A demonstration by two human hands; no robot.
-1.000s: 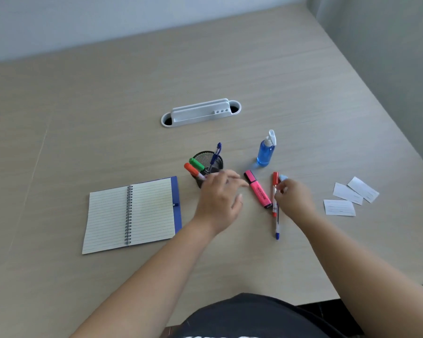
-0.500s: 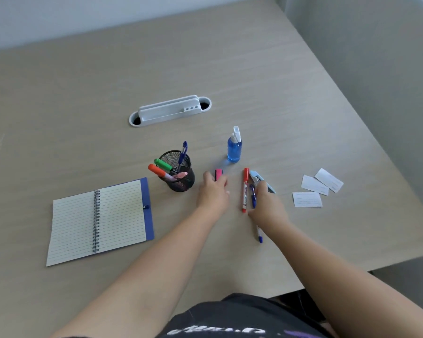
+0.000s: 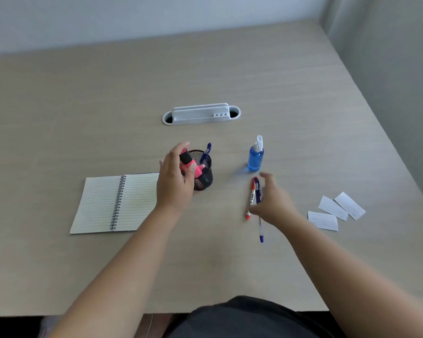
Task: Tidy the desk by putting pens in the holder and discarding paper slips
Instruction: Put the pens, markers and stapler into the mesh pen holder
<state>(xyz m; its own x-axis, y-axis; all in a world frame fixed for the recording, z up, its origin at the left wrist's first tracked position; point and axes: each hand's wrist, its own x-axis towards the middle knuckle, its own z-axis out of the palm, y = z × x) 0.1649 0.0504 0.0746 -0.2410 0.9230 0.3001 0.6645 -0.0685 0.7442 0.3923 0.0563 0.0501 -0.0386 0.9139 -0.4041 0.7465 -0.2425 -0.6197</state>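
Note:
My left hand grips a pink highlighter with a black cap, tilted over the rim of the black mesh pen holder. A blue pen stands in the holder; its other contents are hidden by my hand. My right hand lies with spread fingers over a red pen and a blue pen that lie side by side on the desk. Whether it grips either pen is unclear. Three white paper slips lie to the right of that hand.
An open spiral notebook lies left of the holder, partly under my left wrist. A blue spray bottle stands behind the pens. A white cable tray sits further back. The desk's right edge runs close to the slips.
My left hand has picked the pink highlighter off the desk and carried it left to the holder. My right hand has stayed over the red and blue pens.

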